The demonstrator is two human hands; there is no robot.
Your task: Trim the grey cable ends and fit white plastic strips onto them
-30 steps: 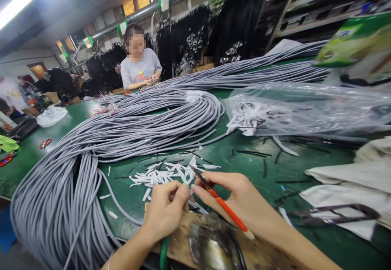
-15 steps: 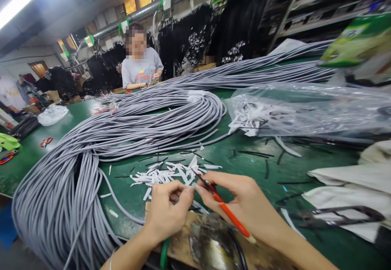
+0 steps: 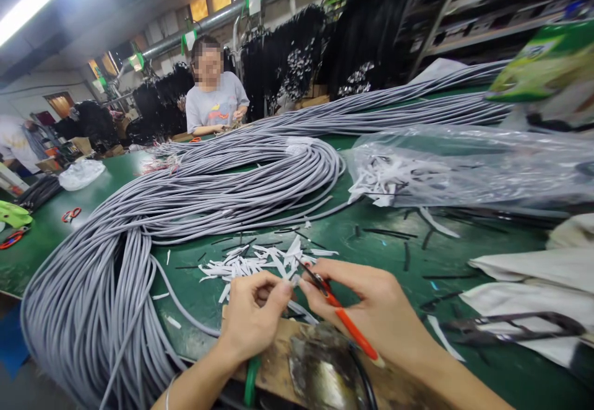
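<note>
Left hand point(image 3: 257, 314) closed in a pinch, seemingly on the grey cable point(image 3: 204, 328), which runs over the counter point(image 3: 394, 274) behind that wrist. Right hand point(image 3: 371, 295) gripping an orange-handled tool point(image 3: 356, 332). Cable: probably light, springy, smooth; best pinched near its end

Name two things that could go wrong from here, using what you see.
The pointed tool in the right hand has its tip close to the left hand; a slip might nick a finger.
Loose white strips lie just beyond both hands, so a careless sweep could scatter them.
</note>
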